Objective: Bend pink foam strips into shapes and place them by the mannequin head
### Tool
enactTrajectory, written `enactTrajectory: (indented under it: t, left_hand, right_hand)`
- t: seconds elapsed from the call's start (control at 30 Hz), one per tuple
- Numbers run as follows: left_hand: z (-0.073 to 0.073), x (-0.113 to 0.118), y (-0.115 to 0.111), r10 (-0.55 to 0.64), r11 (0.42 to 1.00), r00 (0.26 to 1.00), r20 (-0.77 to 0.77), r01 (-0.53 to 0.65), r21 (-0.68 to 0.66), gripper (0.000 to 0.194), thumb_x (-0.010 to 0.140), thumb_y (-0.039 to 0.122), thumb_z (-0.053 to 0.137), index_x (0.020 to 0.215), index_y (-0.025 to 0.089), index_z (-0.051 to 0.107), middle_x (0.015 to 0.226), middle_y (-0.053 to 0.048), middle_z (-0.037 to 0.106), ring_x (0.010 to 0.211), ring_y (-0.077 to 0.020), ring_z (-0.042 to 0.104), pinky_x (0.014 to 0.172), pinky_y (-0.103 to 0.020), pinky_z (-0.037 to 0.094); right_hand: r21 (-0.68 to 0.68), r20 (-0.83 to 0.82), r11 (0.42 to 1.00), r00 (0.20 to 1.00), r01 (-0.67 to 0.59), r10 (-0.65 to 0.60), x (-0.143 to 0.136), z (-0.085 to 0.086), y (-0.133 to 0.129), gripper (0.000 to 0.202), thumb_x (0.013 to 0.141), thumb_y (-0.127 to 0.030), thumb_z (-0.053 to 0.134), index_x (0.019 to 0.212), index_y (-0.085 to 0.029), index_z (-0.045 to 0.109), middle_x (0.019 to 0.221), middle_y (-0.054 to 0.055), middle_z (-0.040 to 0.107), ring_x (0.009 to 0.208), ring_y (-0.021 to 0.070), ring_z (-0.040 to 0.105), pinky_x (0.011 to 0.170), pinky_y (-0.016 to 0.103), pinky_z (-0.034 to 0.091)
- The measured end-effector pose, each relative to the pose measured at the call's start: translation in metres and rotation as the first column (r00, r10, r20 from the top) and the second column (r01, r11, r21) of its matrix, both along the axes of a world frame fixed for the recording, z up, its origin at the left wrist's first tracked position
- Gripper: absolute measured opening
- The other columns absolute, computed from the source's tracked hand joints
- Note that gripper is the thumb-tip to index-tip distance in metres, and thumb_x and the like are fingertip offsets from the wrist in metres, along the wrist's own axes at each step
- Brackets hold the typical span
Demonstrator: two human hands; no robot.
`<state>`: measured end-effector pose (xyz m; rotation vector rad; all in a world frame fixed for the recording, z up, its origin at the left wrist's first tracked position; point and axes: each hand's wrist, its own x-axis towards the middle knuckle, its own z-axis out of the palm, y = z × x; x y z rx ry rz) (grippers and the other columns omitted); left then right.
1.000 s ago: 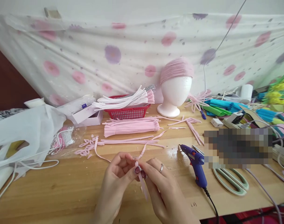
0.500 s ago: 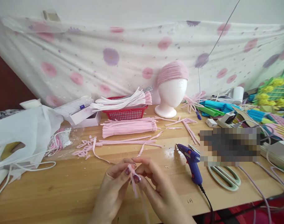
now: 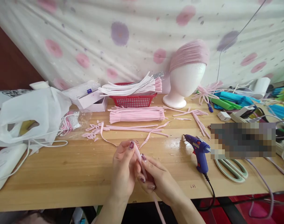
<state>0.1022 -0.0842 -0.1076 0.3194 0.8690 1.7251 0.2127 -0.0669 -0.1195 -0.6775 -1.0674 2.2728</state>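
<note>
Over the front part of the table, my left hand (image 3: pixel 123 168) pinches the upper end of a narrow, pale pink ribbon (image 3: pixel 158 207) between thumb and fingers. Close beside it, my right hand (image 3: pixel 157 174) is closed round the same ribbon a little lower down. The ribbon's tail hangs below my right hand, past the table's front edge. Whether anything else lies between the fingertips is hidden. Just beyond the hands, a thin pink measuring tape (image 3: pixel 146 139) lies loosely on the wood. Behind it are loose pink pipe cleaners (image 3: pixel 132 128) and small pink loops (image 3: pixel 90 130).
A blue glue gun (image 3: pixel 200 152) and pale-handled scissors (image 3: pixel 232 170) lie to the right, beside a blurred patch. Farther back are a bundle of pink pipe cleaners (image 3: pixel 137 115), a red basket (image 3: pixel 132 101) and a foam head (image 3: pixel 187 77). A white bag (image 3: pixel 34 109) is at left.
The view has tipped down and shifted left. My right hand has slid lower along the ribbon, and its fingers now curl round it. My left hand keeps its pinch at the top.
</note>
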Motion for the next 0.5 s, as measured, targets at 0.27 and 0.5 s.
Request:
enactTrajectory:
  t: [0.27,0.5]
  left_hand:
    - [-0.01,-0.019,0.002,-0.264,0.956,0.964,0.024,0.259,0.137,0.025,0.07,0.042,0.086,0.078,0.02,0.078,0.071,0.0,0.073,0.081,-0.0155,0.071,0.083,-0.029,0.057]
    - [-0.006,-0.017,0.001,-0.289,0.955,0.936,0.201,0.267,0.133,0.02,0.067,0.037,0.089,0.071,0.022,0.075,0.071,0.004,0.072,0.056,-0.0078,0.063,0.079,-0.03,0.059]
  right_hand:
    - [-0.218,-0.183,0.967,0.979,-0.132,0.092,0.006,0.005,0.005,0.047,0.083,-0.05,0.071,0.062,-0.02,0.042,0.042,-0.012,0.03,0.036,0.0023,0.012,0.032,0.015,0.009]
    - [-0.017,-0.132,0.998,0.99,-0.057,0.055,0.012,-0.005,0.002,0.034,0.092,-0.052,0.061,0.089,-0.018,0.057,0.05,-0.012,0.028,0.04,0.0039,0.013,0.036,0.014,0.011]
